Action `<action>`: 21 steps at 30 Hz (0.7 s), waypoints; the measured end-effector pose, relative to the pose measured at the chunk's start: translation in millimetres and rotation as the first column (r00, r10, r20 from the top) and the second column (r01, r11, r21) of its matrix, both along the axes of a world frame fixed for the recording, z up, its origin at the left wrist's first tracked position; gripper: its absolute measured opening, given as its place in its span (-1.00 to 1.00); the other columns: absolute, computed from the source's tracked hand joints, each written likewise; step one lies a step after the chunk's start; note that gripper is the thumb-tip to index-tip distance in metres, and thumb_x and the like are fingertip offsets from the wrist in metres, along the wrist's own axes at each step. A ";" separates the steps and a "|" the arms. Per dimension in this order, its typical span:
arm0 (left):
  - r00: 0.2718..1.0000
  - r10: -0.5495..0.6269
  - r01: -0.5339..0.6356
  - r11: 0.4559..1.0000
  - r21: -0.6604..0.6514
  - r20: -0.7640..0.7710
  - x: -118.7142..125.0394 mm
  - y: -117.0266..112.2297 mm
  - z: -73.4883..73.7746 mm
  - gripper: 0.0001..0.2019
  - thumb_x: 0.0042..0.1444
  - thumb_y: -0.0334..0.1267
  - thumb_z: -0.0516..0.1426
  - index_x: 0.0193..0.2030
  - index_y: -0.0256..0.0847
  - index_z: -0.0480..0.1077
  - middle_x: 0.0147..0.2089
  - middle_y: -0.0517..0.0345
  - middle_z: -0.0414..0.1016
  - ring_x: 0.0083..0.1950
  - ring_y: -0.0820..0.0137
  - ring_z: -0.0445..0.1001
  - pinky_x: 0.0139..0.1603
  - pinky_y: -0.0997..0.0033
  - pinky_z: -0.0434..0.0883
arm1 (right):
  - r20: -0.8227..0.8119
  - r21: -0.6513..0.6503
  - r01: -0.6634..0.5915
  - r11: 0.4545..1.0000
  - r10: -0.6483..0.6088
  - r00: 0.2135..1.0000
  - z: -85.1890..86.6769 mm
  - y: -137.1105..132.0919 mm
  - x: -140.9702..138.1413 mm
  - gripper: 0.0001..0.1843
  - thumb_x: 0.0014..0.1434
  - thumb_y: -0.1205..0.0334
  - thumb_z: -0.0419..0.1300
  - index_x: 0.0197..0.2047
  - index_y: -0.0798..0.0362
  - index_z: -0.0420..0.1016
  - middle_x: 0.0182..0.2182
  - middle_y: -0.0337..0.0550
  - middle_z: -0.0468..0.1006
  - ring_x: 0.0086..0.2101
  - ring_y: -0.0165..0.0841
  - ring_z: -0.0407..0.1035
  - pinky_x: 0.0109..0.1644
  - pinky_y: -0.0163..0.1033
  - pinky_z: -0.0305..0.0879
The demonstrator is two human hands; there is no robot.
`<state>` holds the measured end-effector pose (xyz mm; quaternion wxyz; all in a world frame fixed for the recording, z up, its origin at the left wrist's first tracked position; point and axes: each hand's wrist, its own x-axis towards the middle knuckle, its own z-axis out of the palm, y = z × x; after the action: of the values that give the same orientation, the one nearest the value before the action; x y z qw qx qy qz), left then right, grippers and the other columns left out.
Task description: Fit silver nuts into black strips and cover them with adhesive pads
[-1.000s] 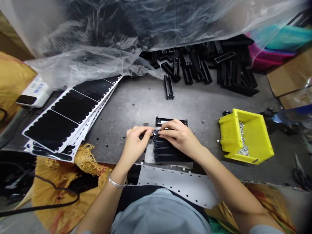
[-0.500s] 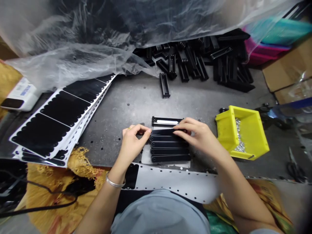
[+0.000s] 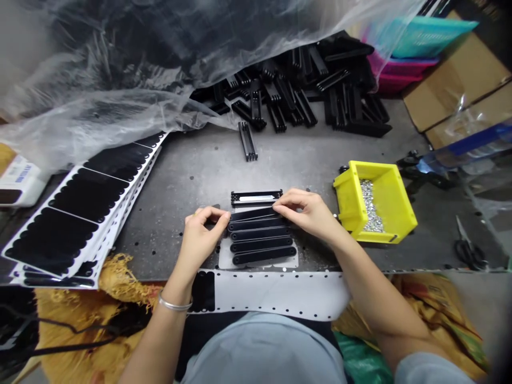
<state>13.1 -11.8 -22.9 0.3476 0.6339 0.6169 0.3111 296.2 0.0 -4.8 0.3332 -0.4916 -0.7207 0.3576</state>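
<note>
A thin black sticker strip [image 3: 253, 213] stretches between my two hands over the top bar of a short row of black plastic bars [image 3: 262, 233]. My left hand [image 3: 200, 234] pinches its left end with thumb and forefinger. My right hand [image 3: 310, 214] pinches the other end, which sits a little higher. Whether the strip touches the bar beneath it, I cannot tell. The bars lie side by side on a pale plate [image 3: 226, 260]. Just beyond them is a black slotted bar [image 3: 256, 197] with a white strip inside.
Nearest me lies a white backing sheet [image 3: 276, 293] with black stickers at its left. Black sticker sheets [image 3: 88, 194] are stacked left. A yellow bin [image 3: 394, 200] of small metal parts and scissors [image 3: 470, 248] are right. Black bars [image 3: 280, 98] pile up under plastic film [image 3: 132, 106].
The view has shifted, so the bench things appear further left. Both hands remain at the strip's ends, and the strip now slants up to the right more clearly.
</note>
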 end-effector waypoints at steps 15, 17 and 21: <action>0.984 -0.107 0.088 0.987 0.133 0.142 7.5 -21.7 32.0 -0.47 0.47 -0.01 -0.15 0.43 -0.17 0.24 0.37 -0.11 0.43 0.38 0.20 0.39 0.46 0.02 0.23 | 0.448 0.284 -0.231 0.931 0.084 0.890 -5.8 -59.7 -56.2 -0.11 0.37 -0.25 0.13 0.55 0.06 0.03 0.48 0.12 0.17 0.47 0.03 0.02 0.49 0.29 0.04; 0.960 -0.280 0.280 0.954 0.106 -0.017 9.6 -25.6 31.3 -0.34 0.40 0.19 -0.04 0.50 -0.12 0.14 0.50 -0.13 0.25 0.53 0.10 0.19 0.54 -0.07 0.09 | 0.409 0.207 -0.247 0.947 0.145 0.901 -9.9 -57.8 -54.3 -0.24 0.43 -0.20 0.06 0.53 0.01 0.11 0.48 0.05 0.18 0.47 -0.06 0.03 0.51 0.26 0.04; 0.830 -0.442 0.498 0.862 0.095 -0.340 28.0 -31.9 15.4 0.26 -0.19 0.36 0.41 0.55 -0.16 0.00 0.54 -0.33 0.08 0.57 -0.22 0.00 0.54 -0.30 -0.03 | 0.119 0.160 0.055 0.986 -0.074 0.990 -7.5 -62.4 -16.8 -0.52 0.54 0.02 -0.12 0.32 -0.11 0.45 0.34 -0.06 0.44 0.34 -0.17 0.31 0.43 0.23 0.20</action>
<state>41.1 -43.8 -7.5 0.2551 0.8355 0.4568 0.1679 279.3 -62.5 -12.3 0.3366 -0.5084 -0.7496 0.2575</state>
